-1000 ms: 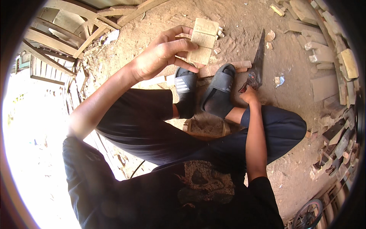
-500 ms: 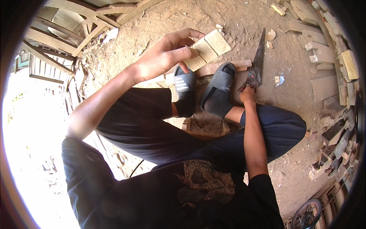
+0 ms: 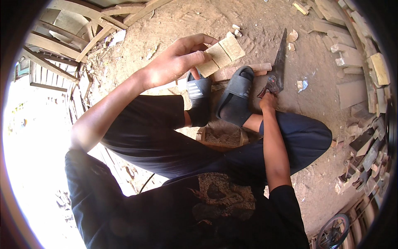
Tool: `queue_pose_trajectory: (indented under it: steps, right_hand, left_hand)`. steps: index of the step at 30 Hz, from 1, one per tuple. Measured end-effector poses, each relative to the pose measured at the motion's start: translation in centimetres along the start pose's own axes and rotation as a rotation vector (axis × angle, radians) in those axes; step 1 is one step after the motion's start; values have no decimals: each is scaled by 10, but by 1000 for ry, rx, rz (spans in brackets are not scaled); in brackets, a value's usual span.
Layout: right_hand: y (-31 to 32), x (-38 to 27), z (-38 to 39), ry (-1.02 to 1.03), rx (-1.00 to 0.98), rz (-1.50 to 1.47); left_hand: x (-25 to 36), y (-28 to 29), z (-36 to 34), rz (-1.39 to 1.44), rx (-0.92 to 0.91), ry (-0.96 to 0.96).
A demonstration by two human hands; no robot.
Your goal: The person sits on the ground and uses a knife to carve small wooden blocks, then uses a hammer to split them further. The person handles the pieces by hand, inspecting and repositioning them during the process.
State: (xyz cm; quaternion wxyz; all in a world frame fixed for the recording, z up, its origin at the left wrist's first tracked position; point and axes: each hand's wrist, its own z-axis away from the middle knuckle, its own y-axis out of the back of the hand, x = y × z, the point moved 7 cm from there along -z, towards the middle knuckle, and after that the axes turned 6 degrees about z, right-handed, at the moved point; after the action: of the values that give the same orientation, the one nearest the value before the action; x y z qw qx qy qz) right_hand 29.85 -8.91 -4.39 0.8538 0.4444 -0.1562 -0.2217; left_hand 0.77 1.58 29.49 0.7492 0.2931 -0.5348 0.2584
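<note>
My left hand (image 3: 176, 64) pinches a small pale wooden block (image 3: 224, 54) between thumb and fingers, raised above the ground ahead of my feet. Two thin dark lines cross the block's upper face. Lower right, my right hand (image 3: 268, 101) is wrapped around the handle of a handsaw (image 3: 282, 62). Its dark blade points away from me, tip far, and tapers toward that end. A long strip of wood (image 3: 224, 74) lies on the ground by my sandals (image 3: 239, 89), partly hidden by them and by the block.
Stacked wood offcuts (image 3: 352, 62) line the right side, with a loose heap (image 3: 369, 153) nearer. A wheel (image 3: 333, 230) stands at the lower right. Wooden frames (image 3: 66, 45) fill the upper left. Small scraps (image 3: 292, 36) lie on the dirt ground (image 3: 199, 20).
The wooden block in my left hand has shifted slightly left and turned a little. My right hand keeps its hold on the handsaw. The whole view has moved slightly.
</note>
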Motion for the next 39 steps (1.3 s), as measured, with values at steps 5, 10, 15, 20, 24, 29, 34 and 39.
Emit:
queue_pose_trajectory:
  steps: [5,10,15,20,24,29,34,39]
  right_hand:
    - [5,2,-1,-39,-7,-28]
    - [9,-1,0,-45,-4,-62]
    - [5,-3,-6,24,97,-110]
    - [27,-16,18,-15,133,-132]
    - [21,-12,12,-18,100,-119]
    - [30,-2,18,-67,303,-67]
    - [52,3,21,-102,279,-257]
    - [46,17,-3,109,602,-879]
  left_hand:
    - [-6,2,-1,9,-18,37]
    - [-6,1,0,8,-13,26]
    - [-5,3,0,-53,5,39]
    - [-12,4,-1,-49,-40,30]
    - [-10,2,-4,-34,-73,-16]
    - [-10,1,-4,-38,-69,-10]
    - [-7,4,2,-64,-36,46]
    - [-7,1,-2,-44,-58,14]
